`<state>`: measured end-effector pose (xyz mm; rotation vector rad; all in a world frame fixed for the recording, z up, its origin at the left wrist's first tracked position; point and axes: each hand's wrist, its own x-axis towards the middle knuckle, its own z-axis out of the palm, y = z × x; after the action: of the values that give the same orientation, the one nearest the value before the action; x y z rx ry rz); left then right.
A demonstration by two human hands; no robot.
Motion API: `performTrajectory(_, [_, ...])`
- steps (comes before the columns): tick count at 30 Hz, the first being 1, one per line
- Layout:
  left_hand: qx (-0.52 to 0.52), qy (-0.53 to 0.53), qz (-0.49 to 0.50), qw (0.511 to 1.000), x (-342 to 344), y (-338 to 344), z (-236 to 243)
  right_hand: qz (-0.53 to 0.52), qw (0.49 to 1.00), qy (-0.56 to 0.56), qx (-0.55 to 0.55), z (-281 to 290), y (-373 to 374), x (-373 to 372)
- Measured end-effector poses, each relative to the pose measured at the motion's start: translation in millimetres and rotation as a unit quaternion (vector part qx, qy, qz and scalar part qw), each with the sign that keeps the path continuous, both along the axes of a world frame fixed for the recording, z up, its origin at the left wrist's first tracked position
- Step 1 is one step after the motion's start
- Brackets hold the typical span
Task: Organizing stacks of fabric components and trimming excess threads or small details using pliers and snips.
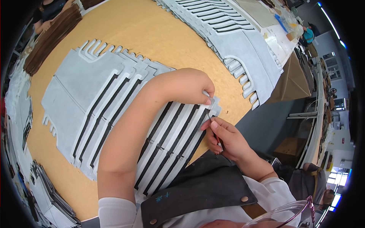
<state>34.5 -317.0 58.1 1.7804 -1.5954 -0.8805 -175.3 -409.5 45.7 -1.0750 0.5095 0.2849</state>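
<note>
My left hand [195, 87] reaches across stacked pale grey cut pieces [68, 91], fingers curled over the top end of the right-hand piece, pinching its edge. Those pieces carry long black strips [175, 141] between raised grey bands and have slotted, finger-like edges. My right hand [222, 136] is just below it, closed around a slim tool [218, 140] with a red handle and a thin dark tip, which lies at the rightmost strip near that end. My left forearm covers the middle of the pieces.
Tan board [156, 34] under the work. Another grey stack [239, 53] lies at upper right, brown strips [49, 38] at upper left, dark sheets [47, 190] at lower left. A person [47, 15] stands across the table; others [308, 33] are at the right, beside long benches [317, 133].
</note>
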Motion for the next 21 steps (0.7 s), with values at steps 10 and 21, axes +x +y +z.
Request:
performTrajectory(10, [-0.021,-0.006,-0.001,1.000,2.1,1.8,-1.0,0.018,1.000,-0.020,0.000,-2.5,5.5,6.3])
performTrajectory(21, [0.001,0.006,0.002,1.000,2.6,0.9,2.9,0.017,1.000,-0.023,-0.006,-3.7,4.3,7.0])
